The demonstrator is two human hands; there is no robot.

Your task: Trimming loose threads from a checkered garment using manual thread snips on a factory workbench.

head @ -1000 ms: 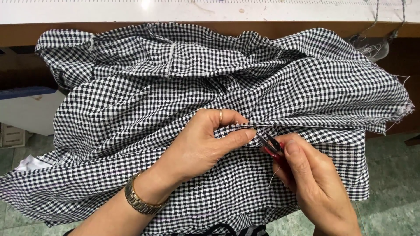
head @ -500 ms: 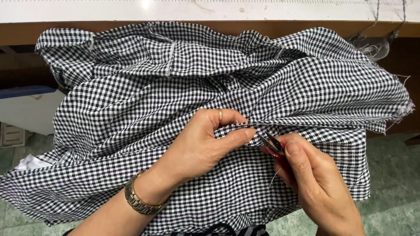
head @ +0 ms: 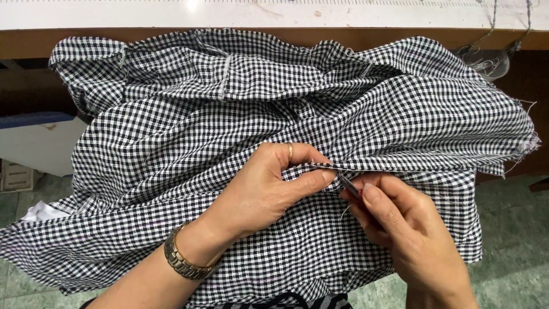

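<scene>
A black-and-white checked cloth (head: 189, 143) lies bunched over my lap and against the table edge. My left hand (head: 269, 189), with a ring and a metal wristwatch (head: 183, 262), pinches a folded seam of the cloth (head: 400, 167) between thumb and fingers. Just to its right, my right hand (head: 406, 229) grips a small dark metal snipping tool (head: 349, 186), whose tip touches the seam next to my left thumb. A loose thread hangs below the tool.
A white table top (head: 274, 14) with a wooden front edge (head: 34, 43) runs along the back. A white box with a blue top (head: 34, 137) sits at the left. Green speckled floor (head: 509, 240) shows at the right, loose threads (head: 486, 57) hang at the upper right.
Both hands stay at the seam; the tool tip has shifted only slightly against the fold. The cloth has not moved.
</scene>
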